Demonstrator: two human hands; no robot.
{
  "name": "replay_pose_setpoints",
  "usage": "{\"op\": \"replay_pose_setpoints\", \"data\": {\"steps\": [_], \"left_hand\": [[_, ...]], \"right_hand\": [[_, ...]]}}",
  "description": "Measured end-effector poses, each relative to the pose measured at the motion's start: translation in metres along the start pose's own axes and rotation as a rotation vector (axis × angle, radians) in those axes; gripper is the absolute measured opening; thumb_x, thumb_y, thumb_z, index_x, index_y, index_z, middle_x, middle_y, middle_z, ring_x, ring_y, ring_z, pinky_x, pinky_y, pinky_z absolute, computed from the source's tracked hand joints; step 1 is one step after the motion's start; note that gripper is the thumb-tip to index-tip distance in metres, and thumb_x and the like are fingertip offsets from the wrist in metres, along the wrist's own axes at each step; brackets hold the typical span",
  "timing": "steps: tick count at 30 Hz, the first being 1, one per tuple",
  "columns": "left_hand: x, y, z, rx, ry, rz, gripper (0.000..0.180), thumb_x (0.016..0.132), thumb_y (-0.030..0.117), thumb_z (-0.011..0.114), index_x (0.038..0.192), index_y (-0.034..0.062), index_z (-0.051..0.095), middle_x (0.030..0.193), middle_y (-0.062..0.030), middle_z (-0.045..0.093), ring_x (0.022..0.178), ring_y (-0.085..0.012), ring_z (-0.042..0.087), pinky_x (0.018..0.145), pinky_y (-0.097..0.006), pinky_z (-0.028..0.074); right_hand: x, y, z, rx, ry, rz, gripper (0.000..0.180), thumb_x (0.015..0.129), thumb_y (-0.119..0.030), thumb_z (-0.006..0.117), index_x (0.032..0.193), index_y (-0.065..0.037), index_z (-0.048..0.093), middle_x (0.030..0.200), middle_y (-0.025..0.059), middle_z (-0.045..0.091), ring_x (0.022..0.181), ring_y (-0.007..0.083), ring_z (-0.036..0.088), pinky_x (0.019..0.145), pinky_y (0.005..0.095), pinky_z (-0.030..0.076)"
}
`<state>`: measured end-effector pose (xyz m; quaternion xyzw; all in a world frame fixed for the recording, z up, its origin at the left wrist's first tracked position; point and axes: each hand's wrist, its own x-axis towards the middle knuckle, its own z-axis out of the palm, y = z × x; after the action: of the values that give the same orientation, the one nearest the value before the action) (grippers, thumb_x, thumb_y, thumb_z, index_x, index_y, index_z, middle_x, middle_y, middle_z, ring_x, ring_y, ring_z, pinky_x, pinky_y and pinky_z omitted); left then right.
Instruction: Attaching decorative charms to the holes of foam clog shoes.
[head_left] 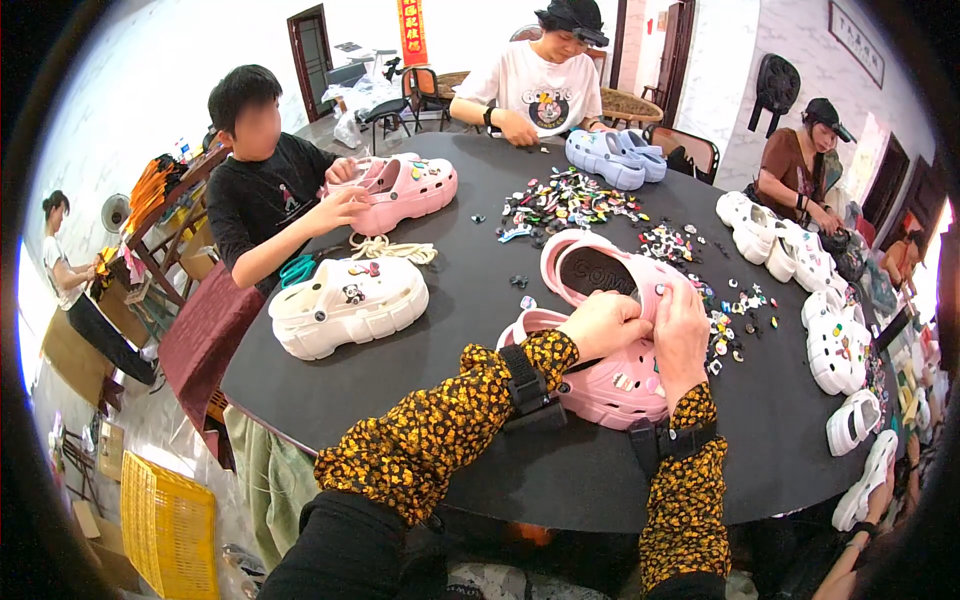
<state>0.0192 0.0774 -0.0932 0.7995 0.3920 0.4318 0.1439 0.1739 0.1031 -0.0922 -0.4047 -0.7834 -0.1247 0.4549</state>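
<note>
Two pink clogs lie on the dark table before me. The far pink clog (588,248) has a dark insole and its open heel faces away to the left. My right hand (683,335) is closed round its toe, fingers over the upper. My left hand (606,328) has its fingers bent and pressed at the edge of the shoe's opening, partly hiding what lies under them. Closer to me sits the near pink clog (612,392), with small charms on its upper, partly below my hands. A small charm shows by my right fingertips.
A heap of shoe charms (570,205) spreads beyond the clogs, with more loose charms (738,310) at right. A white clog (345,310) with charms stands left, near teal-handled scissors (298,270). Blue clogs (610,160) and several white clogs (838,345) line the table. Other people work around it.
</note>
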Motion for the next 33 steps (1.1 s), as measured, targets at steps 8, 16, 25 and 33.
{"op": "replay_pose_setpoints", "data": {"steps": [8, 16, 25, 33], "left_hand": [[0.002, 0.004, -0.004, -0.077, -0.059, -0.191, 0.031, 0.079, 0.025, 0.062, 0.072, -0.0045, 0.059, 0.066, -0.0216, 0.059, 0.059, -0.03, 0.061, 0.056, -0.039, 0.046], [0.004, 0.005, -0.002, -0.097, -0.047, -0.218, 0.029, 0.082, 0.025, 0.06, 0.074, -0.0027, 0.06, 0.067, -0.0201, 0.06, 0.062, -0.028, 0.061, 0.059, -0.038, 0.046], [0.007, -0.013, 0.002, -0.122, -0.115, -0.292, 0.026, 0.083, 0.025, 0.057, 0.083, 0.0017, 0.068, 0.075, -0.0135, 0.067, 0.069, -0.0197, 0.064, 0.066, -0.032, 0.048], [0.004, -0.01, 0.003, -0.111, -0.104, -0.295, 0.025, 0.083, 0.024, 0.058, 0.084, 0.0016, 0.068, 0.074, -0.0117, 0.066, 0.069, -0.0171, 0.063, 0.066, -0.029, 0.048]], "right_hand": [[-0.004, 0.002, 0.005, 0.015, 0.015, 0.013, 0.028, 0.085, -0.005, 0.051, 0.113, -0.001, 0.052, 0.106, 0.0159, 0.059, 0.1, 0.0326, 0.056, 0.087, 0.0415, 0.044], [-0.004, 0.005, 0.001, 0.006, -0.013, -0.079, 0.028, 0.083, -0.005, 0.051, 0.111, -0.002, 0.053, 0.109, 0.0147, 0.058, 0.102, 0.0316, 0.055, 0.088, 0.0407, 0.044], [-0.01, 0.002, -0.015, 0.249, -0.209, 0.076, 0.038, 0.08, -0.001, 0.05, 0.118, 0.0, 0.05, 0.118, 0.0185, 0.052, 0.111, 0.035, 0.049, 0.095, 0.0407, 0.039], [-0.011, 0.001, -0.021, 0.411, -0.273, 0.211, 0.044, 0.074, 0.004, 0.054, 0.118, 0.002, 0.05, 0.121, 0.0196, 0.052, 0.115, 0.0339, 0.048, 0.099, 0.0393, 0.037]]}}
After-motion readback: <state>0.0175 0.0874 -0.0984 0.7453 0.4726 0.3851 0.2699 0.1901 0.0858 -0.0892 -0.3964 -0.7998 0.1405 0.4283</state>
